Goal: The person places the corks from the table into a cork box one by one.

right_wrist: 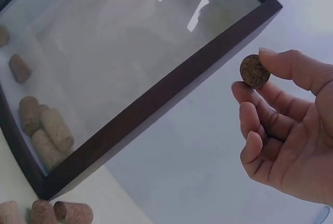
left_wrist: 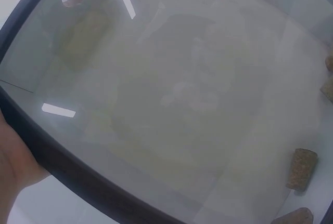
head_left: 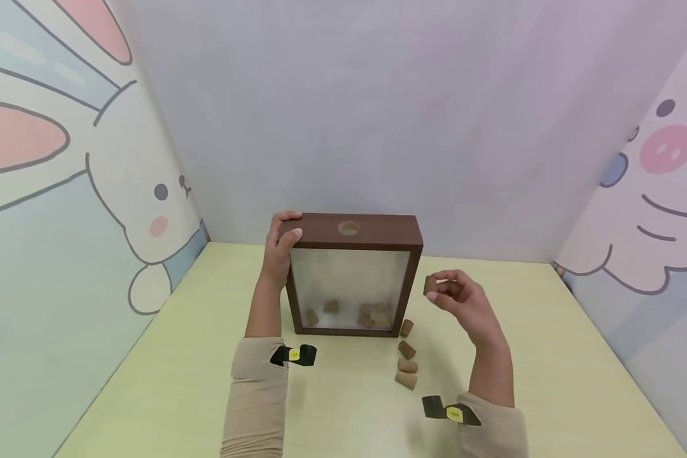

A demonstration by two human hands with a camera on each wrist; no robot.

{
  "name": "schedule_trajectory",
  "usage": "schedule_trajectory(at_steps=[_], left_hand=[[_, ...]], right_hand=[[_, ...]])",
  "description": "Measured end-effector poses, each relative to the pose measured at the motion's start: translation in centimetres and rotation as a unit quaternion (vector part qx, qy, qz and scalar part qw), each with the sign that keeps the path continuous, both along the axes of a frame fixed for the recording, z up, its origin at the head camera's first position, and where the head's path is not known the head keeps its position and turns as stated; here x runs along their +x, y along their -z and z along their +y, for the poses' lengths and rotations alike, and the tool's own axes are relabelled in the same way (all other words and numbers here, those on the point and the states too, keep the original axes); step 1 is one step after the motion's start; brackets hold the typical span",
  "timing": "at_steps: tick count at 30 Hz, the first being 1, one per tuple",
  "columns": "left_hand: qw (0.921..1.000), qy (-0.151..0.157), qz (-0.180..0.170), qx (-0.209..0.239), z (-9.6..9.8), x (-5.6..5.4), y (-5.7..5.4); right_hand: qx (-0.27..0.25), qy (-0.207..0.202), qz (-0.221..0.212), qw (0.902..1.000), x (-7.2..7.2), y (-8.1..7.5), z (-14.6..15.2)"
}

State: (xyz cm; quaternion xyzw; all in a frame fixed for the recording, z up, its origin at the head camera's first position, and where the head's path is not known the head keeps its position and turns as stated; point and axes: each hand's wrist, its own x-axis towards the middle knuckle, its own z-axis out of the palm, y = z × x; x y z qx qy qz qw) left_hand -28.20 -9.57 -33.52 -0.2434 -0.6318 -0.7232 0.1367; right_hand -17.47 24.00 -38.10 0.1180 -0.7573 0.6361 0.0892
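A dark brown wooden frame box with a clear front stands upright on the table, a round hole in its top. My left hand grips the box's upper left corner, thumb on the top face. Inside, at the bottom, lie several corks; one cork shows near the lower right in the left wrist view. To the right of the box, my right hand pinches a cork between thumb and fingers, apart from the frame.
Several loose corks lie in a rough line on the pale yellow table, by the box's lower right corner. A plain pale wall rises behind, with cartoon-printed side walls to left and right.
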Motion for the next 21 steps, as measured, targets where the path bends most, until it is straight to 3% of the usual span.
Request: schedule_trajectory(at_steps=[6,10,17,21], left_hand=[[1.0,0.001,0.002,-0.001,-0.1,-0.1,-0.1],[1.0,0.003,0.002,0.004,-0.1,-0.1,-0.1],[1.0,0.005,0.006,0.004,0.1,-0.1,-0.2],[1.0,0.006,0.004,0.005,0.0,0.0,-0.1]], right_hand=[[-0.088,0.033,0.065,0.9934,0.9,-2.2,-0.9],[-0.11,0.044,0.098,0.988,1.4,-3.7,-1.2],[-0.105,-0.023,0.153,0.9823,1.4,-6.6,-1.9],[-0.118,-0.036,0.177,0.9766,1.0,-7.9,-2.9]])
